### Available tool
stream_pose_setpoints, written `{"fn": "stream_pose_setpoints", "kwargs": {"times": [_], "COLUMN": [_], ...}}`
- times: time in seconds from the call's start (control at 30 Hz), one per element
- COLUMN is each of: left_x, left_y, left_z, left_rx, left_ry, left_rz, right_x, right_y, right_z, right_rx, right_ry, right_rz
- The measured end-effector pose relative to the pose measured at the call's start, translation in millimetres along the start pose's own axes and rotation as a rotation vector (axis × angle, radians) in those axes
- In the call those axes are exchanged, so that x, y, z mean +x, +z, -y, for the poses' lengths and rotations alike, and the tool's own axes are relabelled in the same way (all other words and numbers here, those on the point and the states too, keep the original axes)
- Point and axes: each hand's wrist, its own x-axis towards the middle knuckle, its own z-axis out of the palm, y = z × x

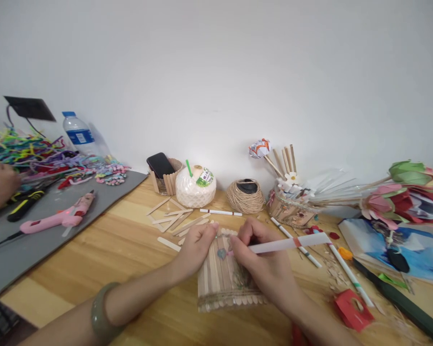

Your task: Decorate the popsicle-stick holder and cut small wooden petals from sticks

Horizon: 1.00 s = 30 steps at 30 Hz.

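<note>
My left hand (197,247) grips the upper left edge of a craft-stick container (212,281), thumb near its top rim. Wooden sticks stand side by side around it, with twine bands near the scalloped lower end. My right hand (265,262) is closed around a white marker (277,246) with a reddish band. Its pink tip meets or nearly meets the sticks, just right of a small blue-grey painted shape (221,253). Some greenish drawn marks lie lower on the sticks, partly hidden by my right hand.
Loose craft sticks (173,218), a coconut (196,188) and a twine ball (245,196) lie beyond. More markers (296,241) and paper flowers (400,204) are at right. On the grey mat (104,211) rests a pink glue gun (61,218); another person's hand (0,185) is at far left.
</note>
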Motion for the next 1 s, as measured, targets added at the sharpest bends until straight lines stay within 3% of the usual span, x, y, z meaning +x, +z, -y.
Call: {"fn": "stream_pose_setpoints", "kwargs": {"times": [1.0], "left_x": [-1.5], "left_y": [1.8], "left_z": [-2.5], "left_rx": [0.068], "left_ry": [-0.009], "left_rz": [-0.014], "right_x": [0.7], "right_y": [-1.5], "right_z": [1.5], "right_rx": [0.023], "right_ry": [-0.026], "right_rz": [-0.017]}}
